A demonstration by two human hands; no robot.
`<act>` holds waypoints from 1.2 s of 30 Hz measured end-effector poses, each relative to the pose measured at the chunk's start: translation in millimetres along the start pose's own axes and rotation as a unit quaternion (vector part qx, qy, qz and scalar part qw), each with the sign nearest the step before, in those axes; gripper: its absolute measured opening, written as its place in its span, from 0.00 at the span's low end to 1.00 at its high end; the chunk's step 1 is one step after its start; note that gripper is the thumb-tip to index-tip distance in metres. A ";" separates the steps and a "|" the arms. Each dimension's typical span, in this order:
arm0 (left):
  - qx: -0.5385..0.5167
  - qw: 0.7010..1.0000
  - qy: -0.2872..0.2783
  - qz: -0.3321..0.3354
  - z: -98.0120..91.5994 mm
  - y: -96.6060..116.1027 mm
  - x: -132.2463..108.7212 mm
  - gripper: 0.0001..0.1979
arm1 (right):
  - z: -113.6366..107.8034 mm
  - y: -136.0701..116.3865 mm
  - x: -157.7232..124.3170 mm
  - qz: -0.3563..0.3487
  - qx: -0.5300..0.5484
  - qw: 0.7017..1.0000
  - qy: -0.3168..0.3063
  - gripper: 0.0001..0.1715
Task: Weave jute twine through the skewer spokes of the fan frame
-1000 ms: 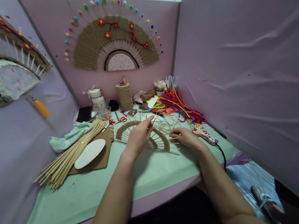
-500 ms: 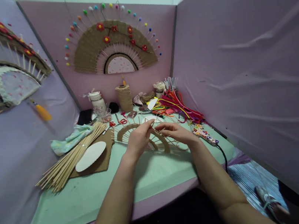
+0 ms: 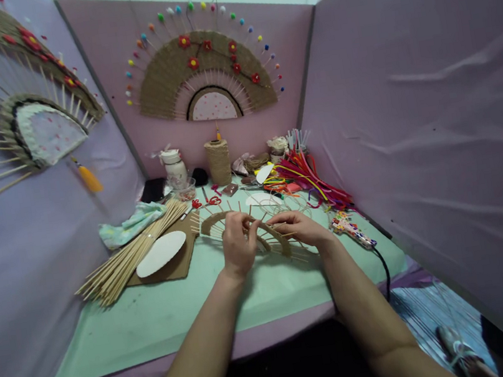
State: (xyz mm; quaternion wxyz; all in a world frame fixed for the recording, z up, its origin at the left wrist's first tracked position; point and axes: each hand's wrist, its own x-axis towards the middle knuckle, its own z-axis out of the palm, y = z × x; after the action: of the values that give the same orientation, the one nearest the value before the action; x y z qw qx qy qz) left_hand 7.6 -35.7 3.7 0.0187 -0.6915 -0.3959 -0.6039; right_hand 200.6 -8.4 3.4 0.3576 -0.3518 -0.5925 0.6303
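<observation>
A half-round fan [image 3: 282,243] of thin sticks, with a brown twine band woven through them, is held just above the green tabletop. My left hand [image 3: 239,244] is closed on the middle of its upper band, thumb and fingers pinching among the sticks. On the fan's right part, my right hand [image 3: 297,227] is closed too, fingertips at the band. Whether those fingertips also pinch a strand of twine is too small to tell. Loose thin twine [image 3: 298,203] loops just behind my right hand. My fingers hide the middle of the fan.
Bundled sticks [image 3: 136,256] and a white oval card [image 3: 161,254] lie on cardboard [image 3: 181,268] at left. A twine spool [image 3: 219,163], white bottle [image 3: 175,169] and red scissors [image 3: 213,201] stand or lie behind. Pipe cleaners [image 3: 314,179] and a corded glue gun [image 3: 352,230] are at right.
My left hand has turned more upright and its fingers now bend over the fan's band. The right hand stays near the fan's right part. The whole view has shifted slightly.
</observation>
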 end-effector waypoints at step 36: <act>0.103 0.990 -0.085 -0.052 20.8 -7.7 -15.6 0.16 | 4.3 9.8 13.6 -0.053 0.041 0.993 0.098 0.28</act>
State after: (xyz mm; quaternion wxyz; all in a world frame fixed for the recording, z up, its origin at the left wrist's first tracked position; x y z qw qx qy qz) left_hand 21.0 -28.1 -18.7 0.0250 -0.7135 -0.4915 -0.4987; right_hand 189.8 0.9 -6.4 0.4610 -0.3652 -0.5463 0.5963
